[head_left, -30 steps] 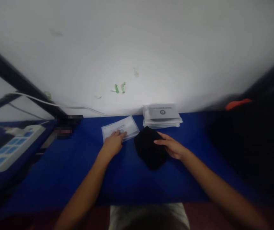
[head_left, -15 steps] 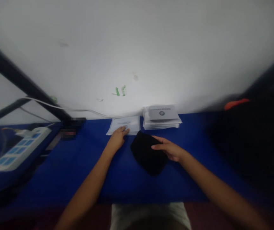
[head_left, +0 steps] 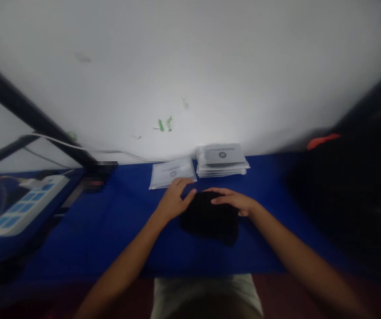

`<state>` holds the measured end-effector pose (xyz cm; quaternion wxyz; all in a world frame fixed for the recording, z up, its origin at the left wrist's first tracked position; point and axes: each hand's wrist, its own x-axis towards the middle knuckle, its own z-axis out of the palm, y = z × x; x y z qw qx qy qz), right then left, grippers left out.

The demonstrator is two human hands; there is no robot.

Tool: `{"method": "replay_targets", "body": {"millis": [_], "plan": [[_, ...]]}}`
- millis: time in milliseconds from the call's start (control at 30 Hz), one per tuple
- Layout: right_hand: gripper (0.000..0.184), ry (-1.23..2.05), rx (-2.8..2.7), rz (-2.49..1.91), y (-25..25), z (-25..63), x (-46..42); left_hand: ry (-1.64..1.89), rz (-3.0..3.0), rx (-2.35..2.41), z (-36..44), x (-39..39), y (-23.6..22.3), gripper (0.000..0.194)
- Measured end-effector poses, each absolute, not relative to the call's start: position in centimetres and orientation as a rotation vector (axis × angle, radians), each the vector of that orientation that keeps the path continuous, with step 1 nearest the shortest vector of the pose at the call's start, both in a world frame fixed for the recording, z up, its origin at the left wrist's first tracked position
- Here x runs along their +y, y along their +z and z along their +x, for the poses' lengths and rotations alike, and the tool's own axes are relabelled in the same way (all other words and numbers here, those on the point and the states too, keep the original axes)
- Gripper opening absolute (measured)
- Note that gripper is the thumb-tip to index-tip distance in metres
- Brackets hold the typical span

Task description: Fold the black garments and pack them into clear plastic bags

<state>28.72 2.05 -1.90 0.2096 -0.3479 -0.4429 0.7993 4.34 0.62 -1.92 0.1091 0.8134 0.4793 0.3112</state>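
A soft-looking black folded piece (head_left: 209,220), whose kind I cannot make out, lies over the blue tabletop in front of me. My right hand (head_left: 232,200) grips it at its upper right edge, thumb on top and fingers behind. At its upper left edge, my left hand (head_left: 176,200) has its fingers apart; whether it touches the black piece is unclear. Just beyond my left fingers lies a flat translucent packet (head_left: 166,170) with a printed round mark. To its right stands a stack of similar packets (head_left: 222,159).
On the left a white power strip (head_left: 27,206) with blue sockets has a plug in it. A white cable (head_left: 110,151) runs along the wall behind the blue table (head_left: 110,239). A large dark mass (head_left: 350,199) fills the right side, with something orange (head_left: 323,141) at its top.
My left hand has come off the flat packet and moved right to the black piece. The packet has turned slightly. The black piece has rotated in my right hand, its top edge now more level.
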Motion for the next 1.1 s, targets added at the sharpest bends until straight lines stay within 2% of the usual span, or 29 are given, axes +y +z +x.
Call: {"method": "replay_targets", "body": {"millis": [133, 200, 333, 433, 533, 600, 700, 800, 1000, 1100], "plan": [[0.037, 2.155, -1.191, -0.981, -2.4, 28.4, 2.0, 0.929, 2.404, 1.039, 8.0, -2.9, -1.0, 0.036], [0.036, 2.132, -1.165, -1.017, -2.7, 28.4, 1.9, 0.94, 2.432, 1.038, 8.8, -3.6, -1.1, 0.031], [0.051, 2.117, -1.244, -1.067, -2.7, 28.4, 1.9, 0.909, 2.378, 1.084, 7.9, -3.0, -1.1, 0.004], [0.064, 2.121, -1.397, -0.938, -2.4, 29.0, 2.2, 0.844, 2.178, 1.213, 5.4, -1.6, 0.0, 0.009], [0.079, 2.133, -1.628, -0.921, -2.4, 30.2, 3.1, 0.925, 1.981, 1.379, 2.0, -0.7, 1.7, 0.015], [0.071, 2.041, -1.821, -1.027, -2.4, 31.1, 3.7, 0.856, 1.879, 1.422, -0.4, -0.7, 2.4, 0.01], [0.053, 1.828, -2.053, -1.188, -2.2, 32.2, 4.4, 0.6, 1.744, 1.488, -3.7, -1.6, 1.8, 0.034], [0.048, 1.679, -2.238, -1.276, -1.8, 33.0, 4.5, 0.461, 1.677, 1.575, -6.6, -2.8, 0.1, 0.049], [0.05, 1.285, -2.416, -1.443, -0.7, 33.4, 4.2, 0.099, 2.019, 1.905, -8.4, -3.9, -0.6, 0.027], [0.05, 0.91, -2.472, -1.38, 0.1, 32.1, 3.2, 0.212, 2.26, 1.935, -5.7, -4.1, 0.1, 0.029]]}}
